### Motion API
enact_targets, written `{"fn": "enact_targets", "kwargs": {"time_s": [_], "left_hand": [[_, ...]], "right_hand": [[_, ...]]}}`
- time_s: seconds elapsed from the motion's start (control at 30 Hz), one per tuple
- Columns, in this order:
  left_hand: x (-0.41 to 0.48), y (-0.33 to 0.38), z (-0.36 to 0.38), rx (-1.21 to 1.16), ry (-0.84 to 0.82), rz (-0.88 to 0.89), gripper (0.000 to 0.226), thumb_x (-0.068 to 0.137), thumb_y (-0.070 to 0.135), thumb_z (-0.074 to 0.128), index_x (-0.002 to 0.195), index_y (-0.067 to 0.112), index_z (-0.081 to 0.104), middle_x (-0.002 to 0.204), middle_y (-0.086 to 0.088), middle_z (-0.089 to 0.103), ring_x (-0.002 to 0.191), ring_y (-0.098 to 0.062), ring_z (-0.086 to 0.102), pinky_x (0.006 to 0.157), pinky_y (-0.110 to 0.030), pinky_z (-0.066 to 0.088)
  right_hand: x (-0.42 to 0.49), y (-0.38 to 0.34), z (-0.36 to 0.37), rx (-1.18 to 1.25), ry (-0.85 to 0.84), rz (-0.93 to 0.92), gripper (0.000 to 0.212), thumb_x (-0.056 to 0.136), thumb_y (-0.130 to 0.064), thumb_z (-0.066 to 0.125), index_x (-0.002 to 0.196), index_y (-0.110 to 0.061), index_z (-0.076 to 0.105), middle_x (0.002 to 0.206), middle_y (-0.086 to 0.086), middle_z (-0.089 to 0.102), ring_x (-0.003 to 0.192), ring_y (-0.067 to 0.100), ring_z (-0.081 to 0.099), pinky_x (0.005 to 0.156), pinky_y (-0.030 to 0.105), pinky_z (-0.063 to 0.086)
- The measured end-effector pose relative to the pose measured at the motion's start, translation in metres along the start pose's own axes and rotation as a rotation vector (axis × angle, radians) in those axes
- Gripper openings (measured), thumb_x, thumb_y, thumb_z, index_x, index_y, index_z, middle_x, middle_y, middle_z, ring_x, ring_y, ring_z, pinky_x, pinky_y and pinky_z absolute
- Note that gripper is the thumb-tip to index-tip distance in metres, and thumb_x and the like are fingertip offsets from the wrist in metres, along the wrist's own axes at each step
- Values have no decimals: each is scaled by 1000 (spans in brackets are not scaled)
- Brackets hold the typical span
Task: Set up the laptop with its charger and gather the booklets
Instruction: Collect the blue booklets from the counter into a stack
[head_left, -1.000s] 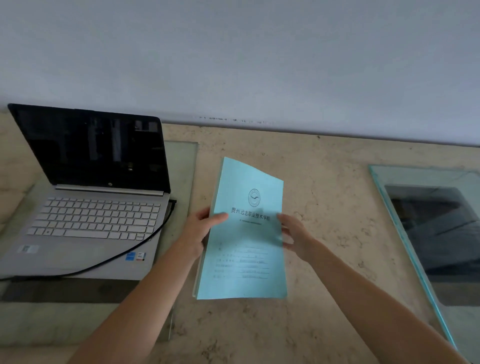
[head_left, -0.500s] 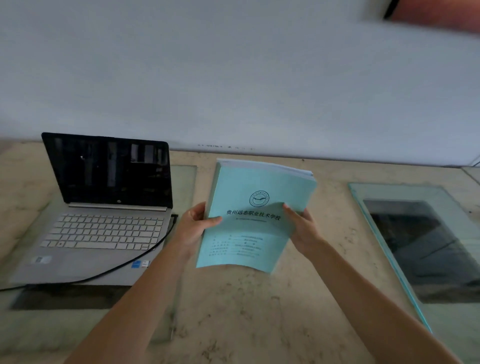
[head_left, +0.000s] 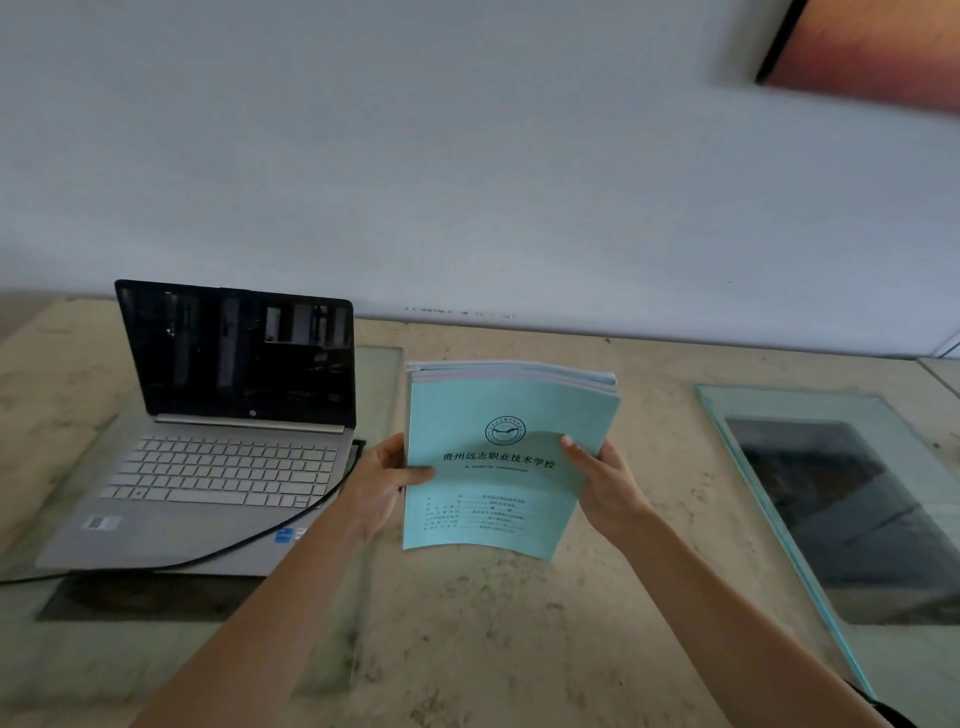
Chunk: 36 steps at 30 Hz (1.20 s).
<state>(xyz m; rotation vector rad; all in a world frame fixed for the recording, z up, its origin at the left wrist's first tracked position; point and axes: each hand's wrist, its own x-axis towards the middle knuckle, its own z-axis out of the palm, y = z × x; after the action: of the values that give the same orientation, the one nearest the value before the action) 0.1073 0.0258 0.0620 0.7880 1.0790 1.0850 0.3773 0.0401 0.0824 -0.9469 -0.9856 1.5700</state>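
Left hand (head_left: 382, 480) and right hand (head_left: 605, 483) grip the booklets (head_left: 501, 499) upright between them.

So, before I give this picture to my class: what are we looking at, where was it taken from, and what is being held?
There is no machine here, only a person's two bare hands. The single picture comes from a camera worn on the person's head, looking forward and down, so the arms reach in from the bottom edge. The left hand and the right hand hold a stack of pale blue booklets by its two sides, lifted off the stone table. On the left, an open laptop with a dark screen sits on a glass panel, and a black cable runs across its front corner. Another glass panel lies on the right.
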Motion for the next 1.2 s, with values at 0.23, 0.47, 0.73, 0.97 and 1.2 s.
{"fn": "enact_targets", "kwargs": {"time_s": [0.23, 0.47, 0.73, 0.97, 1.2], "left_hand": [[2, 3, 0, 148, -17, -7, 48, 79, -20, 50, 123, -1, 53, 122, -22, 62, 115, -38, 58, 102, -49, 44], [3, 8, -6, 307, -99, -51, 47, 80, -17, 53, 122, 4, 56, 121, -14, 65, 114, -31, 61, 96, -42, 49], [22, 31, -20, 565, -179, -166, 58, 85, -6, 59, 135, 17, 45, 127, -10, 62, 117, -24, 59, 100, -36, 47], [71, 36, -26, 512, -159, -214, 45, 85, -4, 61, 122, 20, 52, 116, -6, 61, 102, -19, 64, 82, -25, 55], [146, 11, -28, 334, 218, -257, 33, 87, 3, 61, 117, 4, 50, 107, -14, 62, 95, -28, 62, 81, -36, 52]], "right_hand": [[5, -3, 0, -55, -41, 47, 33, 84, -18, 62, 116, -9, 63, 112, 14, 70, 99, 33, 67, 79, 43, 56], [11, 0, -13, -234, -54, 136, 32, 80, -2, 58, 106, -19, 66, 104, 1, 73, 95, 23, 67, 72, 30, 55], [32, 7, -35, -380, -71, 199, 38, 86, 14, 51, 118, -7, 57, 119, 11, 64, 109, 27, 60, 98, 43, 48], [78, 17, -41, -355, 17, 269, 39, 86, 11, 55, 111, -18, 62, 97, -10, 74, 88, 9, 70, 72, 23, 57], [158, 37, -47, -329, 155, 423, 32, 88, 4, 55, 115, -12, 59, 102, 3, 70, 82, 15, 68, 66, 25, 55]]}}
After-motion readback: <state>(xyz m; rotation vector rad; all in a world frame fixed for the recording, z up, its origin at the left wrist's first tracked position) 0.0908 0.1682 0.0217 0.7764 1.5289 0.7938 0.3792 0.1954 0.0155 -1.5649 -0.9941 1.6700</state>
